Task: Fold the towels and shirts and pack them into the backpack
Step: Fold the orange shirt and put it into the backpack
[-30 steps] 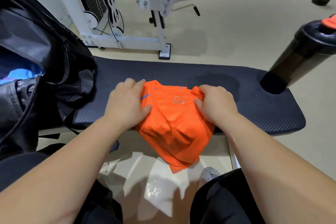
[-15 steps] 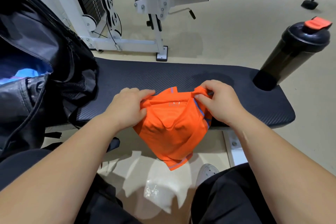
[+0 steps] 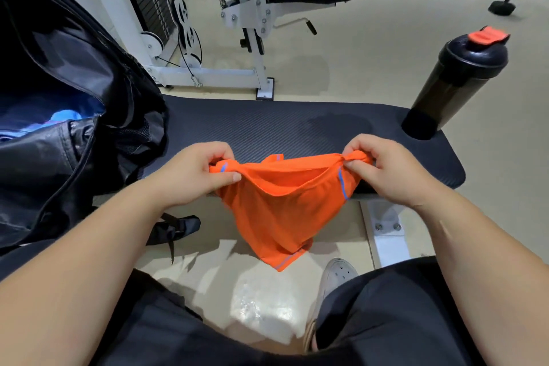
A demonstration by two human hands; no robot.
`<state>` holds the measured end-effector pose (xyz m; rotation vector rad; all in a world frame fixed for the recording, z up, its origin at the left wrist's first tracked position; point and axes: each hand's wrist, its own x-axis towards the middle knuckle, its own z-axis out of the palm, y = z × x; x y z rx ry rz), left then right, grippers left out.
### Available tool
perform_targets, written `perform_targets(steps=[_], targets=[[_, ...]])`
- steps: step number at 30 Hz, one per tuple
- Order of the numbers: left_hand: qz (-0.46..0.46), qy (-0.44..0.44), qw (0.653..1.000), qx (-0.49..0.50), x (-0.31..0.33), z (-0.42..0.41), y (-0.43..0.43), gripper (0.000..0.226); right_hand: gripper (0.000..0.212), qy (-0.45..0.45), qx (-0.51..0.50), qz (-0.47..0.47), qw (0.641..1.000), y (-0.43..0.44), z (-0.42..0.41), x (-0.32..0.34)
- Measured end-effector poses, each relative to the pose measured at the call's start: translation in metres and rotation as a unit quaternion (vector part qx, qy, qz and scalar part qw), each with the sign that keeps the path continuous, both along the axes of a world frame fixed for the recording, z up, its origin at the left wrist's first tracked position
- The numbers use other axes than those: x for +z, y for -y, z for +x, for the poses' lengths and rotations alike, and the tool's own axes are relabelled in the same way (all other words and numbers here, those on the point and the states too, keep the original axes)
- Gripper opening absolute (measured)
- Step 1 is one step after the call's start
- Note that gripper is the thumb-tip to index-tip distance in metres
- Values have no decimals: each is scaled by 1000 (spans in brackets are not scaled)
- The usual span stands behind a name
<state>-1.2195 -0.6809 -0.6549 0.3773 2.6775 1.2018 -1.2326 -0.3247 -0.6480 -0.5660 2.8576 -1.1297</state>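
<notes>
An orange shirt [image 3: 285, 211] with thin blue stripes hangs over the near edge of the black padded bench [image 3: 267, 125]. My left hand [image 3: 196, 175] pinches its left top corner and my right hand [image 3: 386, 172] pinches its right top corner, so the top edge is stretched between them. The lower part of the shirt dangles toward the floor. The black backpack [image 3: 68, 134] stands open on the bench's left end, with blue cloth [image 3: 65, 119] visible inside.
A black shaker bottle [image 3: 454, 83] with an orange cap stands on the bench's right end. A white gym machine [image 3: 243, 27] with a black seat pad stands behind the bench. My knees and a grey shoe [image 3: 335, 276] are below.
Both hands have lifted off the bunched shirt and moved apart, pulling its top corners outward. The shirt now hangs spread between them instead of lying crumpled.
</notes>
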Motion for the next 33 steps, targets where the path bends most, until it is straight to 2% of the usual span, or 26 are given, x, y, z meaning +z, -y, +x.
perform_targets(steps=[4, 9, 13, 16, 18, 21, 24, 26, 29, 31, 33], targets=[[11, -8, 1000, 10, 23, 1, -2, 36, 17, -12, 7, -16, 1000, -10, -4, 26], [72, -41, 996, -13, 57, 3, -8, 31, 14, -59, -9, -19, 998, -15, -4, 62], [50, -92, 994, -5, 84, 5, -8, 38, 7, -105, -26, -3, 994, -15, 3, 94], [79, -75, 994, -13, 97, 9, -10, 36, 30, -94, -12, 35, 995, -17, 8, 110], [61, -64, 996, -20, 100, 9, -7, 34, 34, -64, -4, 87, 994, -20, 11, 116], [15, -10, 998, -53, 96, 5, 3, 31, 18, -45, 9, 162, 986, -23, 13, 114], [-76, 5, 995, -63, 86, 1, 10, 61, 16, -49, 9, 141, 989, -24, 13, 105], [-120, -16, 991, -57, 82, 0, 9, 51, 29, -64, 5, 117, 991, -24, 11, 97], [-145, -31, 989, -12, 78, -2, 5, 11, 34, -40, 4, 110, 993, -26, 6, 87], [-143, -32, 989, -1, 76, -3, 5, 15, 36, 0, 2, 115, 993, -30, 2, 82], [-91, 15, 996, -14, 75, -1, 9, 27, 43, 35, -7, 96, 995, -33, 0, 77]])
